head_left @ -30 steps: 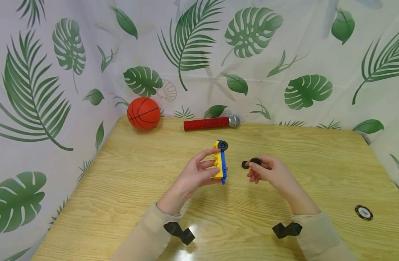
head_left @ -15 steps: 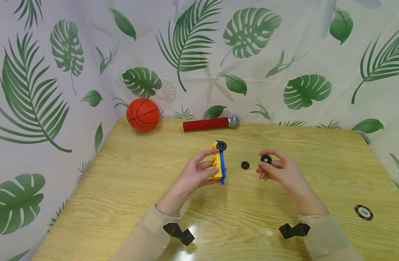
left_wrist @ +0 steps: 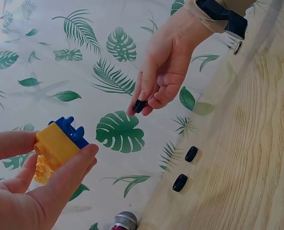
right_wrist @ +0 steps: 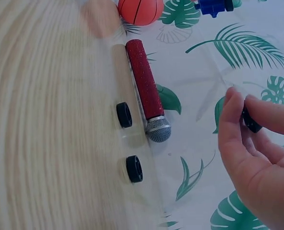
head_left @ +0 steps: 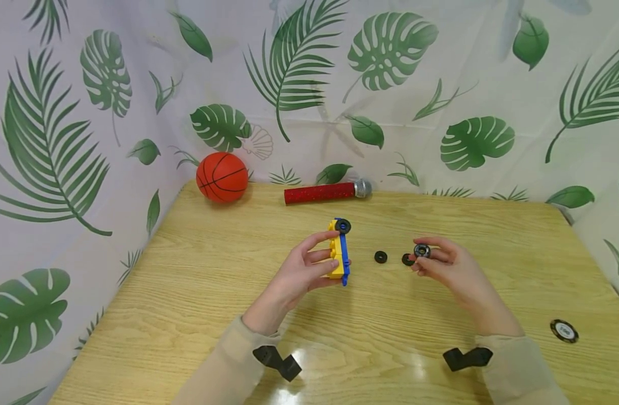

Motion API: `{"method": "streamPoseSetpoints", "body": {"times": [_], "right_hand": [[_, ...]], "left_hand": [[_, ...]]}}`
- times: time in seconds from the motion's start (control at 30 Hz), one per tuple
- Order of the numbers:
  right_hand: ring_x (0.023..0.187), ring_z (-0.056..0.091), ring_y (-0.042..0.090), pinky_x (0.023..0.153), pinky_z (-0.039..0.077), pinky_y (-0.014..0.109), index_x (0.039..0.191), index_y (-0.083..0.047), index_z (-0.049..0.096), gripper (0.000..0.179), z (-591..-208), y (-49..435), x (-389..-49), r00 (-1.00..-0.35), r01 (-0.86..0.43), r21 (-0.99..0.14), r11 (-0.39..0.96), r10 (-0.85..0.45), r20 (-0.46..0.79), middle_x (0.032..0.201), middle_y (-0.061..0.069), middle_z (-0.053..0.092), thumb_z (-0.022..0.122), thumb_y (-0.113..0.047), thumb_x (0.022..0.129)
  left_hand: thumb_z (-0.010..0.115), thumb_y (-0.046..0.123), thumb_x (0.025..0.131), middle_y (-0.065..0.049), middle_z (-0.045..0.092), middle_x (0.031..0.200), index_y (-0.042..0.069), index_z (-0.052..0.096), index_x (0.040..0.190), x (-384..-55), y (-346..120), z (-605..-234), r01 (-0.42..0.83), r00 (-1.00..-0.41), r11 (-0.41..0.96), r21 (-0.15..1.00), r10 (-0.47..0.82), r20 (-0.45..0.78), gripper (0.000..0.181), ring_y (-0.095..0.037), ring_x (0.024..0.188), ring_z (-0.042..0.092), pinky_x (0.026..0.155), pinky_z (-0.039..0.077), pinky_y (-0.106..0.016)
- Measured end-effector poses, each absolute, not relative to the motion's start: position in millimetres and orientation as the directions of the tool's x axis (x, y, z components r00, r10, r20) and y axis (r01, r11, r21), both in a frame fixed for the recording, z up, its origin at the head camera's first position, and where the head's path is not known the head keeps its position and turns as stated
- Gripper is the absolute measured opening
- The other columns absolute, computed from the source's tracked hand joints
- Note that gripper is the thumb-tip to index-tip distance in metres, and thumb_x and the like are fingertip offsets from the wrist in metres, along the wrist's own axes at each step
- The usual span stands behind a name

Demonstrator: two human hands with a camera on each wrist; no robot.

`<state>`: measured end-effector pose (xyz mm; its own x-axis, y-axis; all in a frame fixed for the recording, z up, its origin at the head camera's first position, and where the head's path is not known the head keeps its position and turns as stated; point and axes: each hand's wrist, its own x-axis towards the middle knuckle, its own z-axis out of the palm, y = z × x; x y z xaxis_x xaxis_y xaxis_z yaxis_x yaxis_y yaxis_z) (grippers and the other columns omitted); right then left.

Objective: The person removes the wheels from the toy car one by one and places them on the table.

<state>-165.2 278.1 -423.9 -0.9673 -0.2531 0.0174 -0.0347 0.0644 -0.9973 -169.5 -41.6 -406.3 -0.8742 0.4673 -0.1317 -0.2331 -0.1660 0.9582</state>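
Note:
My left hand (head_left: 309,267) grips a yellow and blue toy car made of building blocks (head_left: 339,256), tipped on its side above the table. One black wheel (head_left: 342,226) sits on the car's far end. In the left wrist view, fingers and thumb hold the yellow block (left_wrist: 59,143) from both sides. To the right, my right hand (head_left: 443,261) pinches a small black toy wheel (head_left: 422,251) between thumb and fingers, apart from the car. Two more black wheels lie on the table: one (head_left: 381,257) between the hands, another (head_left: 408,259) beside the right fingertips.
A red microphone (head_left: 319,193) with a silver head lies along the back of the wooden table (head_left: 213,315). An orange-red toy basketball (head_left: 222,178) stands in the back left corner. A black and white round chip (head_left: 564,331) lies at right. Leaf-print cloth (head_left: 309,129) hangs behind.
The right hand has moved to the right with its wheel, turning it in the fingers. A second wheel on the table has come into sight beside it. The left hand keeps the car nearly still.

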Motion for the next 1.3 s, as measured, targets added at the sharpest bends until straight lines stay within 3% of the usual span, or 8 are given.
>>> {"method": "streamPoseSetpoints", "body": {"times": [0.2,0.33,0.43,0.53,0.57,0.97,1.13,1.3], "right_hand": [[0.094,0.07,0.005,0.083,0.058,0.021,0.123,-0.021,0.062,0.033,-429,287,-164,-0.978,-0.028,-0.994,0.11,-0.211,0.004,0.114,-0.012,0.063,0.064,-0.004,0.095],[0.098,0.067,0.0,0.086,0.055,0.017,0.134,-0.016,0.057,0.039,-427,292,-162,-0.981,0.031,-0.98,0.198,-0.183,-0.068,0.138,0.008,0.051,0.065,-0.012,0.096],[0.098,0.067,-0.001,0.086,0.054,0.015,0.135,-0.017,0.056,0.04,-427,296,-162,-0.977,0.056,-0.98,0.191,-0.191,-0.093,0.136,0.005,0.054,0.065,-0.012,0.096],[0.097,0.07,0.002,0.085,0.055,0.016,0.13,-0.019,0.059,0.037,-429,302,-164,-0.973,0.053,-0.991,0.12,-0.218,-0.079,0.116,-0.017,0.061,0.063,-0.005,0.096],[0.096,0.07,0.002,0.084,0.055,0.016,0.128,-0.021,0.06,0.037,-430,304,-165,-0.972,0.054,-0.993,0.108,-0.224,-0.077,0.113,-0.019,0.064,0.062,-0.004,0.096],[0.089,0.072,0.005,0.08,0.058,0.02,0.111,-0.025,0.063,0.038,-442,327,-172,-0.98,0.061,-0.998,0.029,-0.189,-0.066,0.106,-0.012,0.065,0.062,0.008,0.092],[0.089,0.073,0.006,0.082,0.058,0.022,0.115,-0.018,0.06,0.034,-445,330,-177,-0.98,0.115,-0.991,0.07,-0.157,-0.125,0.115,0.006,0.054,0.064,0.006,0.092],[0.089,0.072,0.005,0.084,0.058,0.023,0.132,0.006,0.049,0.041,-449,332,-182,-0.976,0.141,-0.976,0.163,-0.142,-0.165,0.128,0.025,0.039,0.062,0.007,0.092]], "left_hand": [[0.058,-0.001,0.097,-0.021,0.056,0.138,0.018,0.045,0.146,-171,-42,-407,-0.238,-0.874,-0.167,0.957,0.466,-0.136,0.054,-0.021,0.106,0.067,0.09,0.057,-0.045],[0.058,-0.001,0.097,-0.021,0.056,0.138,0.018,0.046,0.145,-171,-42,-407,-0.241,-0.873,-0.167,0.956,0.467,-0.139,0.053,-0.02,0.105,0.067,0.09,0.058,-0.045],[0.058,-0.001,0.096,-0.021,0.056,0.138,0.018,0.046,0.145,-170,-42,-406,-0.242,-0.874,-0.164,0.956,0.465,-0.141,0.053,-0.02,0.105,0.066,0.089,0.058,-0.046],[0.058,-0.001,0.097,-0.021,0.056,0.138,0.018,0.046,0.145,-170,-42,-406,-0.233,-0.875,-0.165,0.958,0.466,-0.133,0.053,-0.02,0.105,0.066,0.089,0.058,-0.046],[0.058,-0.001,0.097,-0.021,0.056,0.137,0.017,0.045,0.146,-170,-42,-406,-0.229,-0.876,-0.166,0.959,0.466,-0.128,0.054,-0.02,0.105,0.066,0.089,0.058,-0.046],[0.058,0.0,0.097,-0.021,0.057,0.137,0.019,0.046,0.145,-172,-43,-406,-0.238,-0.874,-0.165,0.957,0.465,-0.137,0.053,-0.022,0.106,0.067,0.09,0.058,-0.045],[0.058,0.0,0.096,-0.02,0.057,0.137,0.019,0.047,0.144,-173,-44,-408,-0.241,-0.878,-0.164,0.956,0.458,-0.143,0.053,-0.021,0.105,0.066,0.09,0.058,-0.045],[0.058,-0.001,0.096,-0.019,0.057,0.138,0.019,0.047,0.144,-174,-44,-409,-0.244,-0.881,-0.16,0.956,0.449,-0.15,0.053,-0.021,0.105,0.066,0.089,0.058,-0.045]]}}
